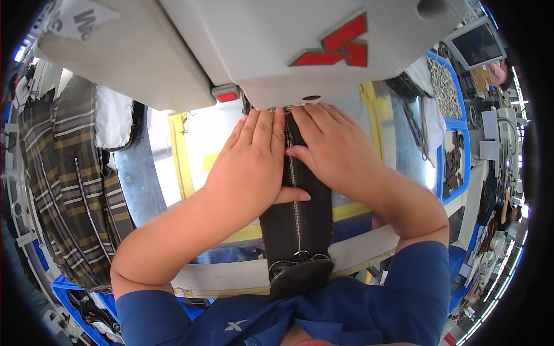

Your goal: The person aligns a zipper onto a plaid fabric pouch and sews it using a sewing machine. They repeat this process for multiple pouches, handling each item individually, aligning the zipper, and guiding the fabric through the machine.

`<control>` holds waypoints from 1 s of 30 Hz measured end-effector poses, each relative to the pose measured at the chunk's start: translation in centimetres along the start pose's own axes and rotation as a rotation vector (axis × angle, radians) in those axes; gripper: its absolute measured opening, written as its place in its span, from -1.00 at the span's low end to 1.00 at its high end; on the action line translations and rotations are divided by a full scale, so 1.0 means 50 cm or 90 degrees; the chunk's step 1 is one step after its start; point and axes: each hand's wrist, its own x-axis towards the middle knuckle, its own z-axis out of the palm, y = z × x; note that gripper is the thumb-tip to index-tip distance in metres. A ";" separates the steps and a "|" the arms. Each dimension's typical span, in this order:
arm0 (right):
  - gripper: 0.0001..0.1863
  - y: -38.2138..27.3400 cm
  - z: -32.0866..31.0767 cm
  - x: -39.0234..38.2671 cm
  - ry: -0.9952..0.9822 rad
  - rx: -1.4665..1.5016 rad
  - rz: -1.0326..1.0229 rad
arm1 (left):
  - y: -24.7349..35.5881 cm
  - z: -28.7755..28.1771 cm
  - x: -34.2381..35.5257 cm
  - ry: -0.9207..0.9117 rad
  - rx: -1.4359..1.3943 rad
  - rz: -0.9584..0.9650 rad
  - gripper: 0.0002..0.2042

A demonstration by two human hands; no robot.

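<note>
A long black fabric piece [316,222] with a metal zipper [296,222] down its middle runs from the sewing machine head [259,52] toward my body. Its near end, with a metal ring, hangs at the table's front edge. My left hand [251,158] lies flat on its left side, fingers stretched forward and thumb across the zipper. On the right side my right hand [334,141] rests flat too, its thumb beside the zipper. Both sets of fingertips reach under the machine head. The needle area is hidden behind the head and my fingers.
Plaid fabric [63,196] with zippers is piled at the left, beside a white piece [113,118]. At the right, one blue bin [463,109] holds metal hardware and another [466,167] dark pieces. A screen [476,45] stands beyond. Yellow tape [181,155] marks the table.
</note>
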 end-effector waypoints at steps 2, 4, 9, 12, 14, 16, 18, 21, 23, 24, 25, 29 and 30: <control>-0.27 0.000 0.001 0.001 0.000 -0.002 0.000 | 0.001 -0.001 0.000 0.001 0.004 -0.003 0.30; -0.27 0.001 -0.002 -0.001 -0.005 0.008 -0.003 | 0.004 -0.003 -0.005 0.004 0.019 0.000 0.30; -0.26 0.001 -0.006 -0.004 0.005 0.009 -0.011 | 0.011 -0.011 -0.006 0.009 0.008 -0.001 0.31; -0.26 0.004 -0.010 -0.001 0.011 0.016 -0.012 | 0.007 -0.015 0.000 0.031 -0.015 -0.002 0.32; -0.26 0.007 -0.011 0.002 0.013 0.025 -0.013 | 0.005 -0.014 0.004 0.041 -0.027 -0.007 0.33; -0.26 0.008 -0.012 0.003 0.009 0.031 -0.009 | 0.002 -0.014 0.007 0.044 -0.034 -0.011 0.33; -0.26 0.008 -0.013 0.003 0.008 0.033 -0.007 | -0.001 -0.014 0.009 0.045 -0.039 -0.006 0.32; -0.27 0.008 -0.013 0.004 0.007 0.033 -0.005 | -0.004 -0.017 0.012 0.037 -0.047 -0.004 0.31; -0.27 0.007 -0.013 0.004 0.000 0.032 0.000 | -0.005 -0.018 0.013 0.030 -0.052 -0.004 0.30; -0.27 0.007 -0.014 0.004 -0.003 0.033 0.004 | -0.005 -0.018 0.014 0.026 -0.054 -0.003 0.29; -0.27 0.006 -0.015 0.004 -0.007 0.034 0.008 | -0.005 -0.019 0.015 0.022 -0.055 -0.003 0.29; -0.27 0.003 -0.018 0.004 -0.006 0.037 0.015 | -0.004 -0.022 0.017 0.079 -0.015 0.021 0.18; -0.27 0.004 -0.017 0.003 -0.004 0.039 0.013 | -0.003 -0.024 0.018 0.069 -0.014 0.017 0.18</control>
